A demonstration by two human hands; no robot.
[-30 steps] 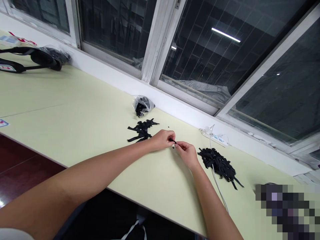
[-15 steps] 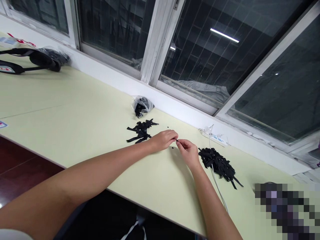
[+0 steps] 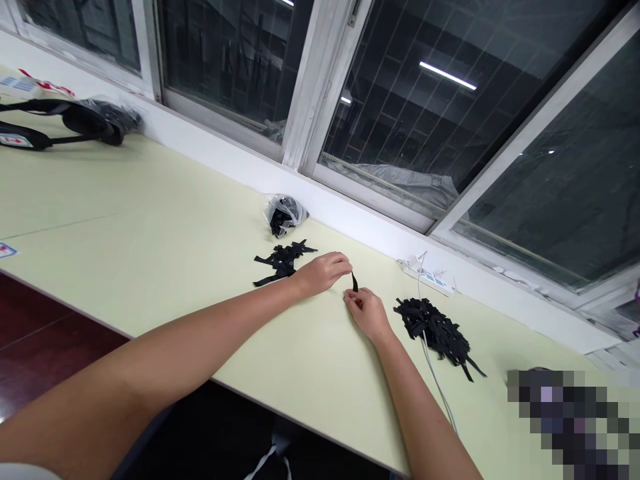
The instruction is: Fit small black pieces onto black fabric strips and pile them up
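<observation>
A short black strap (image 3: 355, 283) hangs from the pinched fingertips of my left hand (image 3: 325, 272), its lower end passing behind my right hand. My right hand (image 3: 371, 316) is low over the table, its thumb and fingertips closing at a tiny round black piece, mostly covered by them. Left of my left hand lies a small heap of black straps (image 3: 285, 259), some with a small ring showing. To the right of my right hand is a larger pile of black straps (image 3: 435, 330).
A clear plastic bag (image 3: 286, 215) with black pieces stands by the wall ledge. A white power strip (image 3: 429, 277) lies at the back, its white cable (image 3: 434, 373) crossing the right pile. Black headgear (image 3: 90, 123) rests at far left. A blurred dark object (image 3: 565, 420) is at right.
My right hand has let go of the strap and moved down and left to the tiny round piece on the table. My left hand has lifted slightly, and the strap now hangs more upright.
</observation>
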